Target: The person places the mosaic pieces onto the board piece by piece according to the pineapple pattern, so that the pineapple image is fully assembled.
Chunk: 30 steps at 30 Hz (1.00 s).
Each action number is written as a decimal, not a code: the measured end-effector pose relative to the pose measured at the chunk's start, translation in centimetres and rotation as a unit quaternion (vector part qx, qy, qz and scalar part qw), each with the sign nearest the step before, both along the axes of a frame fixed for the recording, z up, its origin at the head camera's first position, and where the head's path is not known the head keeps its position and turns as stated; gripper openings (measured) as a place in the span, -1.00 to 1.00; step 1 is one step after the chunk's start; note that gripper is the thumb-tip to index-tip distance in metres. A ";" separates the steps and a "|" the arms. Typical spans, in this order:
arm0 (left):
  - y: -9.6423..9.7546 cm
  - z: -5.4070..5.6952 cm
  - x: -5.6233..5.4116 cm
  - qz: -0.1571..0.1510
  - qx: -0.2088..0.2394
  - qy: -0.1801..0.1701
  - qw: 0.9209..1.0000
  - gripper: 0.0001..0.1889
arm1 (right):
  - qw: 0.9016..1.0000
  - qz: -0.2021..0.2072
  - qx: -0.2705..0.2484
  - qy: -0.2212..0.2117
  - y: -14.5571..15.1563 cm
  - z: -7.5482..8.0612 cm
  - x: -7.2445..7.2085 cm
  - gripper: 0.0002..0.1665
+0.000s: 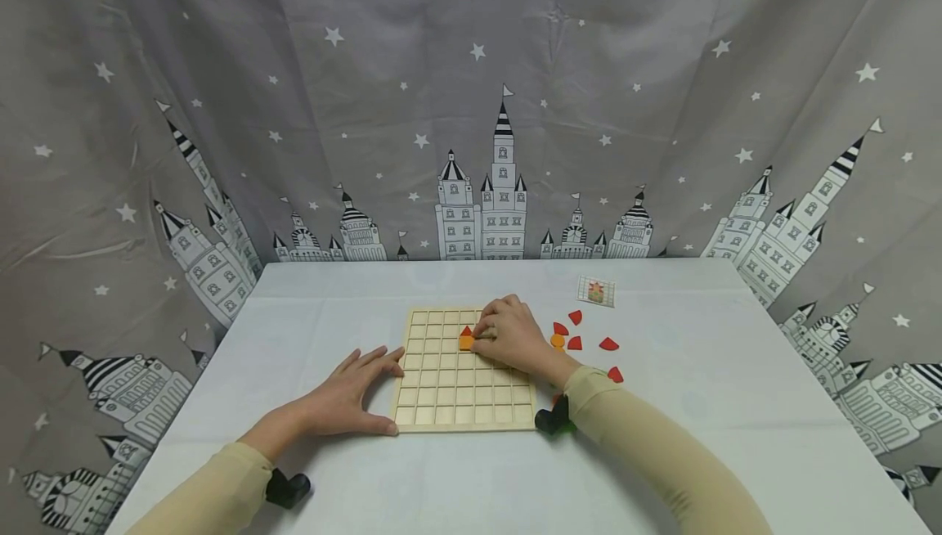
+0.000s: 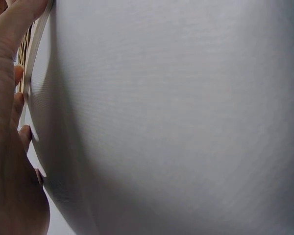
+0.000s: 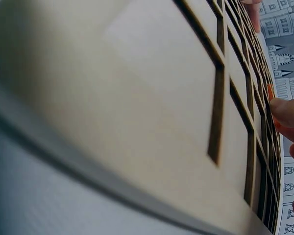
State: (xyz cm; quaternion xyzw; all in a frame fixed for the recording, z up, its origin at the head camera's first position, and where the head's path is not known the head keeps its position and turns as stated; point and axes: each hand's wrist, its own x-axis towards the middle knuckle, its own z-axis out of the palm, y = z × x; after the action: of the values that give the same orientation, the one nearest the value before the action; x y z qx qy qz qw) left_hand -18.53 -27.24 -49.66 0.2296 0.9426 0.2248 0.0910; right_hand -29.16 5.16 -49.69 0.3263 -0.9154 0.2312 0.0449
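A pale wooden grid board (image 1: 434,396) lies flat on the white table. My left hand (image 1: 346,396) rests beside it, fingers spread and thumb and fingertips touching its left edge. Over the upper right part of the board, my right hand (image 1: 515,339) bends its fingers downward, thumb and fingertips together at a small orange-red piece (image 3: 278,126), mostly covered by them. Just left of those fingertips, an orange square (image 1: 466,343) sits in a cell, with a red triangle (image 1: 467,330) in the cell above. The left wrist view shows mostly tablecloth.
Right of the board lie several loose red pieces (image 1: 608,344) and an orange round piece (image 1: 558,341). A small pattern card (image 1: 596,291) with a grid picture lies farther back. Behind the table hangs a grey curtain (image 1: 603,44) printed with castles and stars.
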 end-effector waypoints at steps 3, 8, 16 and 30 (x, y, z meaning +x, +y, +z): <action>0.0 0.0 0.0 -0.001 0.000 0.001 1.000 -0.12 | 1.000 -0.003 0.003 -0.003 0.0 0.0 0.0 -0.81; 0.0 0.0 0.0 0.000 -0.001 -0.003 1.000 -0.11 | 1.000 -0.002 0.002 0.000 0.1 -0.1 0.1 -0.80; 0.0 -0.1 -0.1 0.000 0.002 -0.002 1.000 -0.10 | 1.000 0.006 0.006 0.017 0.1 -0.3 0.2 -0.82; -0.1 -0.2 -0.1 0.000 -0.001 0.001 1.000 -0.11 | 1.000 0.002 -0.003 0.014 1.5 0.2 0.3 -0.75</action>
State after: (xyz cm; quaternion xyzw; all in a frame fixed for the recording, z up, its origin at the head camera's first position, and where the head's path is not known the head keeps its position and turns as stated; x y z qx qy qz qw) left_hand -18.60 -27.31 -49.84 0.2301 0.9427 0.2240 0.0908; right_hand -28.87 6.61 -49.45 0.3314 -0.9134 0.2290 0.0582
